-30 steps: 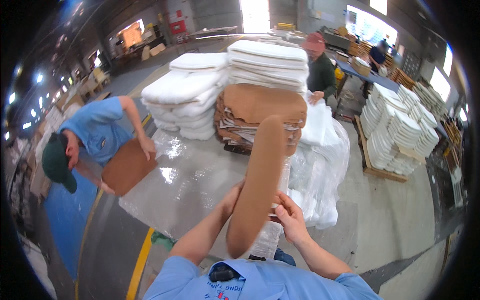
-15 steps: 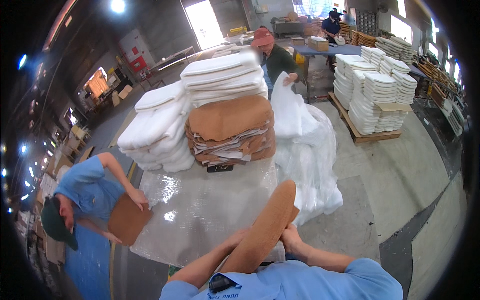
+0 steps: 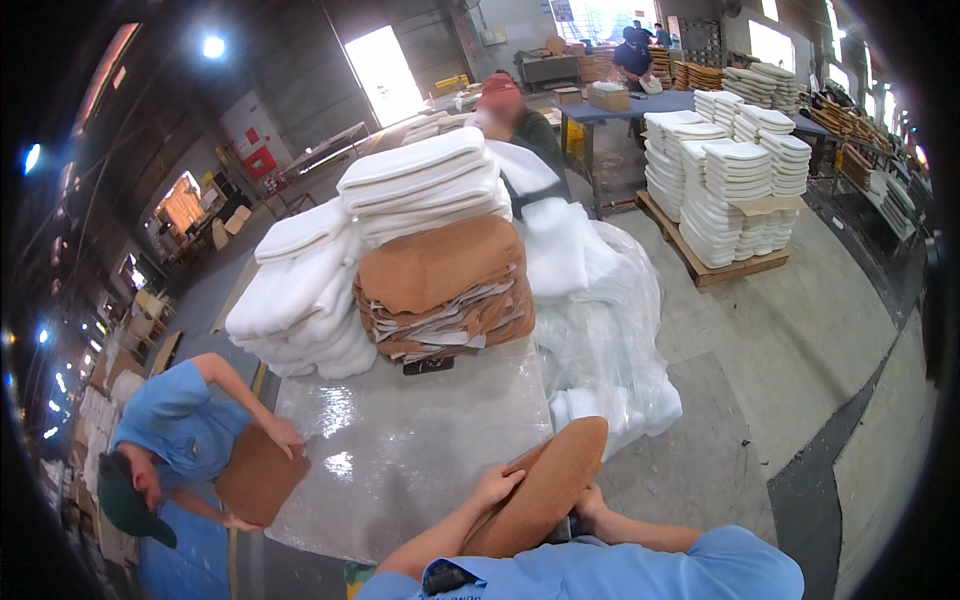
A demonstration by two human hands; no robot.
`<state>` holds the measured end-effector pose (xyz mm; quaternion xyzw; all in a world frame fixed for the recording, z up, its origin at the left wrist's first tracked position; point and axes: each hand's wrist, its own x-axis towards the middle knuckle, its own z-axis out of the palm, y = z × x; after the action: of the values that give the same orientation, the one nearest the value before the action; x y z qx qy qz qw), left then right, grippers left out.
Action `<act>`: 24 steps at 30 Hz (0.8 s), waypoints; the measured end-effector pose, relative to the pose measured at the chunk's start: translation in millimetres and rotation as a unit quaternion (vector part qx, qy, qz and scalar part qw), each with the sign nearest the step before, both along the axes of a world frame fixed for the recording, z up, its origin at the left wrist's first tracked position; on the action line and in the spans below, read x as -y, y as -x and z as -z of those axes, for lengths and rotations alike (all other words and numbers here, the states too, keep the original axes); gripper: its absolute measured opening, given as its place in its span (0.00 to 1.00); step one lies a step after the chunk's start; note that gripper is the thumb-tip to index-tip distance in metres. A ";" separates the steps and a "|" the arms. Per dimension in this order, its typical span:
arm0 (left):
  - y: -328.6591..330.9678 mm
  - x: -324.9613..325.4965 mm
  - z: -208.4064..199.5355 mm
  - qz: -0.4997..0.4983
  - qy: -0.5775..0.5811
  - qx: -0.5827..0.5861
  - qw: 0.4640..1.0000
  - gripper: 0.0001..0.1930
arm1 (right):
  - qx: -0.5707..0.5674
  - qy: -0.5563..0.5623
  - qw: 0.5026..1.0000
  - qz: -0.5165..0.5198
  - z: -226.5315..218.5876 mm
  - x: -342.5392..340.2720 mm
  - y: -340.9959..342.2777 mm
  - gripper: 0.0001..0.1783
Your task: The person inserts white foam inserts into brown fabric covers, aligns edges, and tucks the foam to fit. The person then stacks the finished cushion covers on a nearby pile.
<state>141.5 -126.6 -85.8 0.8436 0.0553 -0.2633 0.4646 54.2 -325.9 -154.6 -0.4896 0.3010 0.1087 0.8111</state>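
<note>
A brown fabric-covered cushion with a rounded end is tilted up in front of my chest, at the table's near edge. My left hand grips its left side, fingers curled over the fabric edge. On the other side my right hand holds the lower right edge, its fingers partly hidden behind the cushion. Farther back on the table, a stack of brown fabric covers shows pale edges. White padding sheets are piled behind it, with another white padding pile to its left.
A plastic-wrapped table lies before me. At left, a co-worker in a blue shirt holds another brown cushion. Clear plastic with white padding hangs at the right. Someone in a red hat stands behind the piles. White pads fill a pallet.
The cushion has swung lower and to the right, and my left hand now shows at its left edge. Behind the piles, the red-hatted person has bent down and white padding has dropped.
</note>
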 end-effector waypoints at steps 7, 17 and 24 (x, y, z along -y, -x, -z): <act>-32.8 14.0 0.3 0.016 -0.029 -0.101 0.994 0.19 | -0.081 -0.208 0.965 0.136 -1.8 7.1 -13.8 0.21; -18.5 45.7 7.1 0.071 -0.254 0.046 0.964 0.22 | -0.116 -0.271 0.944 0.148 8.7 26.3 -9.2 0.22; -26.8 41.7 35.9 0.042 -0.246 0.254 0.935 0.15 | -0.129 -0.228 0.952 0.160 -1.6 42.5 -16.0 0.23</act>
<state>168.3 -168.2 -121.6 0.9718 -0.0368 -0.0381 0.2298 70.2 -368.4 -153.0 -0.2188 0.4445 0.1056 0.8622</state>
